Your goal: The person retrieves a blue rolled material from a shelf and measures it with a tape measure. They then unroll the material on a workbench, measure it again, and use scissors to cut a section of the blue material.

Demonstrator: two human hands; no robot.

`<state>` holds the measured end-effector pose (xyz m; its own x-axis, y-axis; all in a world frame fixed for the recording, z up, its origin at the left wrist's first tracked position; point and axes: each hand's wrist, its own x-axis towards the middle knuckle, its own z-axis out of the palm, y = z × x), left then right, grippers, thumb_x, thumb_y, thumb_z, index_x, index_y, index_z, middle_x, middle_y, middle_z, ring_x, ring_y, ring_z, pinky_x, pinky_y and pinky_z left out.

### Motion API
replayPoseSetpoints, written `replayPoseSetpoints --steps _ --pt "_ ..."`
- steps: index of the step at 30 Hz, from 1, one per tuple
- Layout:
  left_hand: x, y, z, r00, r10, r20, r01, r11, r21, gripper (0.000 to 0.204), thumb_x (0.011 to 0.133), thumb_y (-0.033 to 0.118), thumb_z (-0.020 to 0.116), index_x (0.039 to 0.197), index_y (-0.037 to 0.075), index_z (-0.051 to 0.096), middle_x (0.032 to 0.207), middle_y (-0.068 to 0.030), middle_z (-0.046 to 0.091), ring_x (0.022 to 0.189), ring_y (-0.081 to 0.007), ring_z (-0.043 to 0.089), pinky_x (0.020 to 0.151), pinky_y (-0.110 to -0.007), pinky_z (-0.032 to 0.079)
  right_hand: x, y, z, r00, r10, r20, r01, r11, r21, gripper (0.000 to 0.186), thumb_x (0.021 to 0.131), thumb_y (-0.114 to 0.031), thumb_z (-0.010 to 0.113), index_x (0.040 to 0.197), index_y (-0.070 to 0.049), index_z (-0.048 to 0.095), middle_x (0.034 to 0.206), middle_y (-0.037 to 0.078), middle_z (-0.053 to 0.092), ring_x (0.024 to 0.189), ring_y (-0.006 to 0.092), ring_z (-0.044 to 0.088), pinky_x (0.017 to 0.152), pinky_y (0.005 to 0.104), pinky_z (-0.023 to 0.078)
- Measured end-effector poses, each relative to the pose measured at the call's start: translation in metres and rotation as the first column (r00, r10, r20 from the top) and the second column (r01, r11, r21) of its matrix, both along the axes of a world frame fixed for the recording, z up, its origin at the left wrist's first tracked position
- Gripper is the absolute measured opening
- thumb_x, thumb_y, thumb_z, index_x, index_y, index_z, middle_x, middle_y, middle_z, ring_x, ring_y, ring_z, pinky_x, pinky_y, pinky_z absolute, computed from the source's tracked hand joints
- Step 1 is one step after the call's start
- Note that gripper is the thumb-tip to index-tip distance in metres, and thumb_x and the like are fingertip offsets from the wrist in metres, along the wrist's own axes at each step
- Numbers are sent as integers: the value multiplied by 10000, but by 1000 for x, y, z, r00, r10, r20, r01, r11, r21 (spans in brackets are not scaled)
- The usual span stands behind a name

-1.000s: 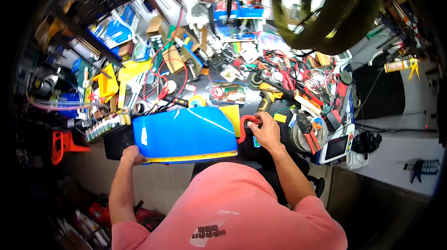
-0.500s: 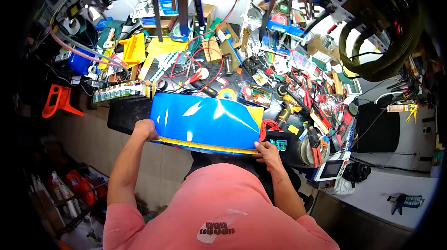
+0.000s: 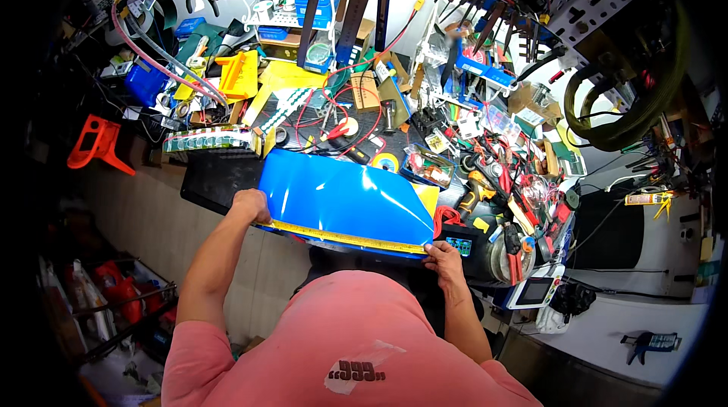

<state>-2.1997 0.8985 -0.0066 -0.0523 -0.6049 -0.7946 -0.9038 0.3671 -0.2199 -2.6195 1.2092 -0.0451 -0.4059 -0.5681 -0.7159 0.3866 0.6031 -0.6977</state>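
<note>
A glossy blue sheet lies on the workbench in front of me, curving a little and catching bright reflections. Along its near edge runs a yellow tape measure, stretched straight between my hands. My left hand is closed at the sheet's near left corner, gripping the tape there; its fingertips are partly hidden. At the near right corner my right hand pinches the other end of the tape between thumb and fingers. Yellow material shows past the sheet's right edge.
Behind the sheet are a roll of yellow tape and a battery pack strip. A yellow-black power drill, red wire and pliers crowd the right. Steel rulers hang overhead. An orange plastic frame stands left.
The view has shifted, so the bench appears slightly farther right and lower. Both hands keep their hold on the tape along the sheet's edge.
</note>
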Motion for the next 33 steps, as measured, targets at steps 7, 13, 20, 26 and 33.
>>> replayPoseSetpoints --steps 7,13,20,26,33 --pt "-2 0 4 1000 8 8 -8 1000 13 603 803 500 890 1246 103 791 1288 -106 765 1184 -270 739 993 -397 583 5 -6 17 996 58 -63 -59 998 -23 150 978 -229 774 1036 -108 709 877 -32 631 750 86 581 661 272 559" --pt "-1 0 0 1000 -16 3 16 1000 -17 606 796 499 896 1244 104 793 1262 -108 774 1174 -269 743 998 -391 580 -8 5 12 983 177 52 -170 979 -115 181 946 -24 756 1106 -66 683 976 14 714 840 119 704 663 261 578" --pt "5 1 1 1000 6 -23 -5 1000 16 605 774 463 904 1245 99 791 1294 -126 760 1176 -279 741 980 -403 586 -4 -5 16 979 113 168 -103 992 -67 59 987 -83 715 1029 -94 675 837 16 671 715 145 697 647 262 577" --pt "5 -6 -7 998 -59 -34 61 998 33 561 825 445 864 1261 101 785 1307 -106 759 1195 -267 736 983 -419 591 -10 2 12 979 167 119 -166 986 -17 70 980 -98 709 1027 -92 658 792 11 640 667 179 709 562 284 579" --pt "16 -4 -13 997 63 -32 -60 994 95 591 839 416 873 1323 98 754 1348 -99 740 1226 -289 722 1033 -515 567 -15 -4 2 980 159 119 -156 987 -32 104 941 -20 723 978 -89 655 853 63 717 672 214 737 567 316 621"
